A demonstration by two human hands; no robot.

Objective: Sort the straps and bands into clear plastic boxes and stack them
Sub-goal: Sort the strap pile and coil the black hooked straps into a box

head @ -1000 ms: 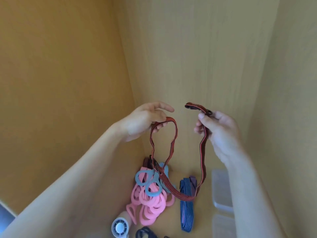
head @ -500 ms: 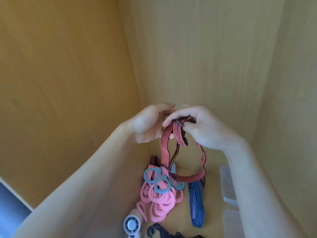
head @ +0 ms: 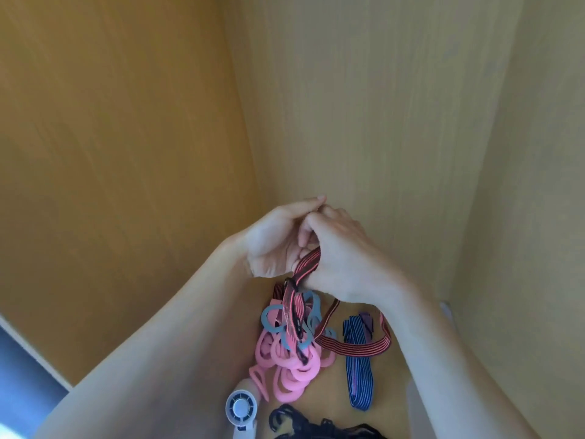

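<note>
— Largest first?
— Tall tan wood-grain panels [head: 364, 122] on three sides, closing in a light wooden table [head: 329, 397] below.
— Then the hands?
— Left hand [head: 275, 239] and right hand [head: 345, 264], pressed together fingertip to fingertip above the table. Both curled tight around the top of a red-and-black striped elastic strap [head: 354, 347].
— And the strap itself?
— Bunched between the two palms, hanging down in folds. One long loop sagging low over the table, across the things underneath.
— Underneath?
— A heap of pink loop-shaped bands [head: 294, 372] on the table, right below the hands. Just to its right, a blue-and-black striped elastic strap [head: 359, 375], folded lengthwise and lying flat. On top of the pink heap, a few flat grey-blue rings [head: 271, 318]. At the near edge, a small round white fan [head: 242, 408], and beside it a black strap [head: 285, 418], cut off by the frame.
</note>
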